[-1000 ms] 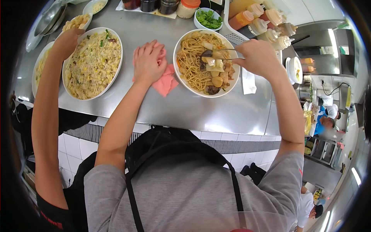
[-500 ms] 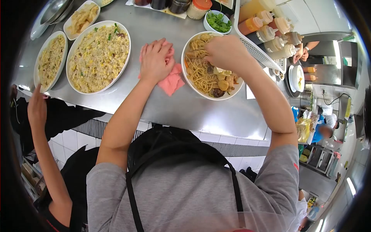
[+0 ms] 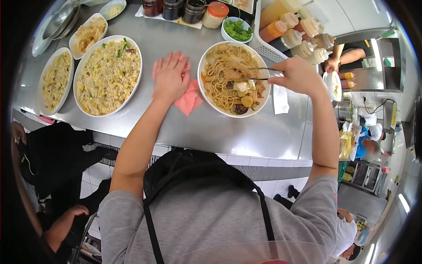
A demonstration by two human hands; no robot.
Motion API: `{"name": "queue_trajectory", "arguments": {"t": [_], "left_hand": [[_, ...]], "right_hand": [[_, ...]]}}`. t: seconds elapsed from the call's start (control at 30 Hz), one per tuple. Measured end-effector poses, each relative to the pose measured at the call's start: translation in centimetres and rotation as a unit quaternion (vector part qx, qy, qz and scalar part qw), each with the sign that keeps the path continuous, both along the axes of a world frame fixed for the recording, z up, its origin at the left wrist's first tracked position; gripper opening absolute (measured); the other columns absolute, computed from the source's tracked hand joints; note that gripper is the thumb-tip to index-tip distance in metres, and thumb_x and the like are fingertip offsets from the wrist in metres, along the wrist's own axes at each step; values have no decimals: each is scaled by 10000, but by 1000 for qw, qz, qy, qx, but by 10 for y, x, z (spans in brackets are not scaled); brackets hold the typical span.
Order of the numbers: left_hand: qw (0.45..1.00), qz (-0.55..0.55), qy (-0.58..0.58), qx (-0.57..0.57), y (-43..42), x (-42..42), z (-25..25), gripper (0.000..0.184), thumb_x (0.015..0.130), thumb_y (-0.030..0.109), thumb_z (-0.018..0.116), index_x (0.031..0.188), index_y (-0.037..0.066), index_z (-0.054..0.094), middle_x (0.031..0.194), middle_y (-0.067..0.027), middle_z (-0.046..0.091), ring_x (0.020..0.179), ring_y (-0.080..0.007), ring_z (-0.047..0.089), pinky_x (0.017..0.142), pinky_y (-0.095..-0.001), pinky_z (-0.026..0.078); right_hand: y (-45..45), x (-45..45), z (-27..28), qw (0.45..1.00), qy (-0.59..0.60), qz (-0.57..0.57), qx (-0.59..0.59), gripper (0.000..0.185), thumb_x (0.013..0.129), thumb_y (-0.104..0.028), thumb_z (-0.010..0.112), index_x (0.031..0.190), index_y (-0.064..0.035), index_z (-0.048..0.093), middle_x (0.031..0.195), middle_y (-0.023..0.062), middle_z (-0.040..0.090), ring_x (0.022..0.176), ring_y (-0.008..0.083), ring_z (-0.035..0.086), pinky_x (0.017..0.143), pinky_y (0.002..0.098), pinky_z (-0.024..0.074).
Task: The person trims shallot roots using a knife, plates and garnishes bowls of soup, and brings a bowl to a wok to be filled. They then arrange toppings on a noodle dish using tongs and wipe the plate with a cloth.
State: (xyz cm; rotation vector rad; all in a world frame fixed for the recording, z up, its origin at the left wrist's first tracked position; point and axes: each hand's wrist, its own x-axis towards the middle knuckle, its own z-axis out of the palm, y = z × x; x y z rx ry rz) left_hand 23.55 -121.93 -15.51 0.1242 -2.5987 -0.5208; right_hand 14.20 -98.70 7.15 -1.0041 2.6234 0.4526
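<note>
A white bowl of noodles (image 3: 213, 93) sits in front of me, with mushrooms and other toppings among the strands. My right hand (image 3: 299, 75) grips slim metal tongs (image 3: 263, 69) at the bowl's right side. The two prongs are apart and reach in over the toppings. To the left of the bowl, my left hand (image 3: 172, 78) lies flat with its fingers stretched out on a crumpled pink cloth (image 3: 190, 100). The cloth rests on the steel counter (image 3: 184, 132).
Two oval plates of fried rice (image 3: 107, 75) (image 3: 56, 81) stand at the left. Behind the noodles are a bowl of chopped greens (image 3: 237, 30), jars (image 3: 193, 11) and a basket of squeeze bottles (image 3: 292, 39). A white napkin (image 3: 280, 99) lies at the right. Other people stand on both sides.
My right hand has moved right and back from over the noodles, and the tongs now show. My left hand stays on the cloth. A neighbour's hand at the left has left the small rice plate.
</note>
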Motion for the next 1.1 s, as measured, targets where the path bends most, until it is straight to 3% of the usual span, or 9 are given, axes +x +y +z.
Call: {"name": "queue_trajectory", "arguments": {"t": [0.1, 0.17, 0.27, 0.33, 0.47, 0.53, 0.87, 1.0, 1.1], "left_hand": [[1000, 5, 2, 0, 1, -1, 2, 365, 751, 208, 513, 1104, 117, 529, 1228, -104, 450, 1160, -288, 386, 978, -473, 259], [1000, 4, 6, 6, 3, -1, 9, 353, 758, 200, 513, 1100, 112, 535, 1222, -113, 453, 1159, -290, 387, 975, -478, 257], [998, 38, 46, 3, 16, 5, 31, 334, 784, 187, 514, 1109, 114, 536, 1210, -103, 472, 1107, -291, 448, 932, -425, 319], [961, -3, -60, 270, 28, 9, 50, 314, 776, 138, 531, 1077, 52, 553, 1084, -143, 547, 991, -293, 527, 841, -358, 400], [953, -31, -93, 285, 32, 1, 31, 295, 775, 131, 516, 1030, -10, 561, 899, -190, 597, 835, -295, 581, 725, -347, 446], [917, -24, -80, 390, 34, 0, 24, 288, 778, 130, 521, 1017, -24, 569, 823, -206, 610, 767, -293, 597, 703, -344, 453], [921, 6, -78, 381, 39, -3, 16, 293, 795, 138, 526, 1037, -23, 561, 861, -188, 618, 759, -257, 607, 693, -321, 461], [896, -5, -60, 441, 38, 1, 2, 279, 816, 136, 529, 1052, -10, 563, 905, -123, 617, 795, -171, 581, 712, -272, 451], [890, -42, -22, 453, 39, 6, 6, 262, 836, 142, 534, 1052, -2, 569, 915, -63, 602, 830, -116, 541, 744, -238, 434]], "right_hand": [[-9, -20, 5, 1000, -15, -20, -10, 315, 715, -384, 612, 879, -120, 661, 802, 98, 619, 786, 266, 585, 672, 372, 476], [-19, -38, -22, 990, 64, 73, -102, 360, 707, -388, 618, 822, -47, 638, 701, 140, 597, 657, 286, 578, 580, 394, 443], [-50, -53, -53, 998, 41, 27, -32, 379, 720, -390, 610, 845, -34, 637, 856, 129, 626, 799, 271, 602, 683, 377, 490], [-62, -51, -61, 1000, 8, -10, -4, 400, 719, -383, 612, 841, -3, 627, 866, 146, 625, 821, 274, 601, 693, 375, 493], [-52, -55, -65, 999, 22, 19, -40, 361, 715, -365, 616, 834, -25, 639, 866, 135, 625, 814, 275, 600, 698, 370, 490], [-38, -53, -49, 993, 4, 44, -109, 300, 705, -334, 618, 780, -46, 658, 730, 137, 609, 709, 270, 585, 626, 366, 463], [12, -22, -24, 988, -4, 121, -100, 299, 671, -323, 659, 785, -46, 646, 618, 149, 560, 657, 294, 567, 600, 382, 440], [45, -19, 6, 998, -14, 53, -15, 313, 654, -332, 666, 788, -50, 643, 673, 120, 589, 690, 292, 578, 627, 380, 461], [80, -27, -43, 992, 33, 114, -40, 296, 655, -328, 668, 770, -57, 640, 698, 103, 605, 693, 285, 589, 633, 379, 472]]}}
